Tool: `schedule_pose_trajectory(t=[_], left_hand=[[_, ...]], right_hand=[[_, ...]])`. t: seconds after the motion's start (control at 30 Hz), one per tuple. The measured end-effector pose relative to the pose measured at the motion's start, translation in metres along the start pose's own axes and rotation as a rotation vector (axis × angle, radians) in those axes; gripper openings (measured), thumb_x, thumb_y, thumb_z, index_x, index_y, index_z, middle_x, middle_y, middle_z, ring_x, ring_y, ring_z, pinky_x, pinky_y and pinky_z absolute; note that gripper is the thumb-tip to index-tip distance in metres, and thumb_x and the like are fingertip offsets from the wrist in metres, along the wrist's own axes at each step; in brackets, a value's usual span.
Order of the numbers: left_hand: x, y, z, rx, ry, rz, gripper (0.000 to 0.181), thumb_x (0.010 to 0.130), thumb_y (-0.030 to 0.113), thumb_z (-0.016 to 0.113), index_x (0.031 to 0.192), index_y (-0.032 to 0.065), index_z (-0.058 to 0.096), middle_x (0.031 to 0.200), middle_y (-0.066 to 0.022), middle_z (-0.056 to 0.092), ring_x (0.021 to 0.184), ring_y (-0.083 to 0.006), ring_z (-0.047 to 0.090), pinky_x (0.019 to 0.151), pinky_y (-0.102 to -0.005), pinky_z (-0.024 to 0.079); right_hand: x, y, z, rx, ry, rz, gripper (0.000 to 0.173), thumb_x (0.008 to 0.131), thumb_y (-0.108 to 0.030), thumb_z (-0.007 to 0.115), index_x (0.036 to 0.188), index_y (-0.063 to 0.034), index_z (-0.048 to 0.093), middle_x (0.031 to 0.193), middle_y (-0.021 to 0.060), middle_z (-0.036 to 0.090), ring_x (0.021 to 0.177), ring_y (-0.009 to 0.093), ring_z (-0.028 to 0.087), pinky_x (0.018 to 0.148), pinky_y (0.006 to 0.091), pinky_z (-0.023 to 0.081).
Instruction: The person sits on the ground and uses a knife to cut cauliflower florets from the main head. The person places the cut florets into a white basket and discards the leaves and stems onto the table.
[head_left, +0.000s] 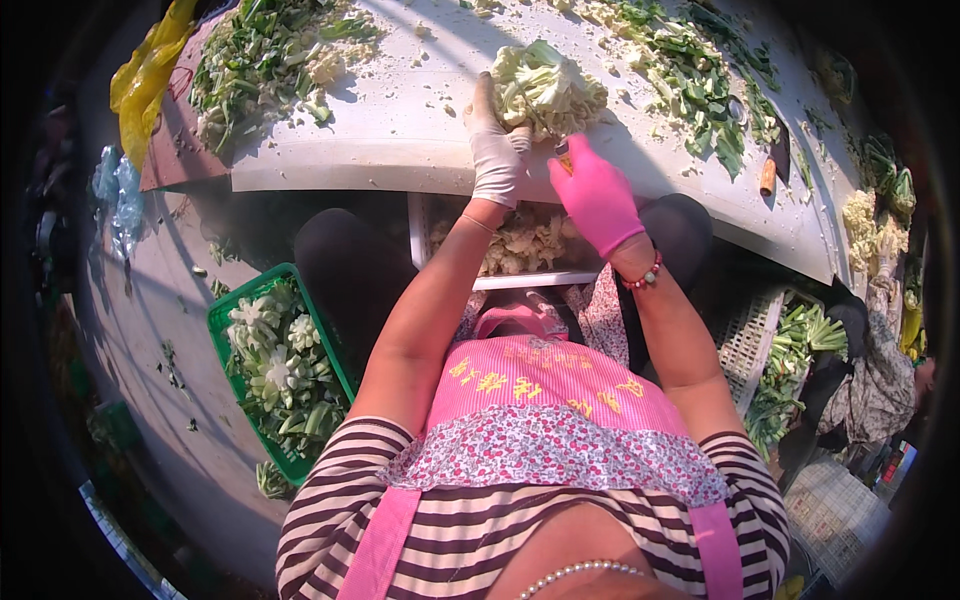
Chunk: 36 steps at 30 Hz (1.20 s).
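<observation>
My left hand (496, 150), in a whitish glove, grips a cauliflower head (551, 90) from its left side, above the near edge of the white table (352, 161). My right hand (596, 191), in a pink glove, is closed around the handle of a knife (564, 159); the thin blade reaches up and left against the cauliflower, its tip not clearly seen. The cauliflower's pale stem and cut leaf bases face up. Below my hands, between my knees, a white crate (536, 280) holds cauliflower florets (525, 244), partly hidden by my forearms.
Leaf trimmings (251, 71) lie at the table's left, more (686, 94) at its right beside a wooden-handled knife (768, 176). A green basket (219, 322) of cut stems stands at lower left, a white crate (750, 352) of leaves at right. Another person (874, 390) is at far right.
</observation>
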<state>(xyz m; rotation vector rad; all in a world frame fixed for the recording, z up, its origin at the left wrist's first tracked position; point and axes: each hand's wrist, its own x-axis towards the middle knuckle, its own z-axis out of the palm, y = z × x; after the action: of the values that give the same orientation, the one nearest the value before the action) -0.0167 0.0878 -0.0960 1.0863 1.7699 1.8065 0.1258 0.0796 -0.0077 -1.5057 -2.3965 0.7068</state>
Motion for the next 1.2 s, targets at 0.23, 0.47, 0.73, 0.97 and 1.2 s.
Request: schedule_pose_trajectory(t=[0.23,0.47,0.73,0.97,1.2], left_hand=[[0.009,-0.016,0.006,-0.152,0.072,-0.025,0.080,0.073,-0.012,0.055,0.149,-0.0001,0.035,0.125,-0.0197,0.049,0.110,-0.0272,0.057,0.100,-0.0333,0.046],[0.010,-0.009,-0.016,-0.491,-0.034,-0.177,0.076,0.079,-0.015,0.056,0.150,0.0008,0.034,0.124,-0.0139,0.058,0.102,-0.0173,0.060,0.090,-0.0276,0.051],[-0.064,0.044,-0.107,-0.195,-0.228,-0.402,0.081,0.073,-0.014,0.057,0.150,-0.0025,0.033,0.124,-0.0171,0.056,0.105,-0.0210,0.062,0.090,-0.0316,0.053],[0.074,0.065,-0.072,0.446,-0.504,0.471,0.094,0.072,-0.004,0.060,0.157,0.0101,0.022,0.161,-0.0278,0.013,0.152,-0.0394,0.006,0.121,-0.0418,0.018],[0.094,-0.028,-0.031,0.074,-0.668,0.091,0.092,0.072,0.000,0.075,0.153,0.0055,0.031,0.125,-0.0186,0.055,0.109,-0.0229,0.056,0.096,-0.0314,0.046]], right_hand=[[0.035,0.015,0.021,-0.146,-0.038,0.079,0.029,0.096,-0.032,0.054,0.107,-0.0058,0.051,0.087,0.0200,0.070,0.084,0.041,0.067,0.076,0.0504,0.051],[-0.016,0.046,0.010,0.026,-0.125,0.178,0.033,0.095,-0.034,0.057,0.111,-0.0060,0.052,0.090,0.0223,0.069,0.089,0.044,0.065,0.078,0.0520,0.051],[-0.039,0.050,-0.017,0.466,-0.135,0.108,0.034,0.090,-0.030,0.066,0.109,-0.0039,0.054,0.083,0.0239,0.066,0.084,0.043,0.066,0.072,0.0469,0.051],[-0.032,0.054,-0.008,0.462,-0.018,0.113,0.036,0.090,-0.029,0.065,0.115,-0.0042,0.053,0.086,0.0226,0.067,0.084,0.044,0.065,0.072,0.0465,0.051],[-0.028,0.030,-0.005,0.134,0.068,-0.068,0.029,0.092,-0.026,0.062,0.112,-0.0085,0.052,0.092,0.0168,0.069,0.084,0.041,0.067,0.071,0.0490,0.054]])
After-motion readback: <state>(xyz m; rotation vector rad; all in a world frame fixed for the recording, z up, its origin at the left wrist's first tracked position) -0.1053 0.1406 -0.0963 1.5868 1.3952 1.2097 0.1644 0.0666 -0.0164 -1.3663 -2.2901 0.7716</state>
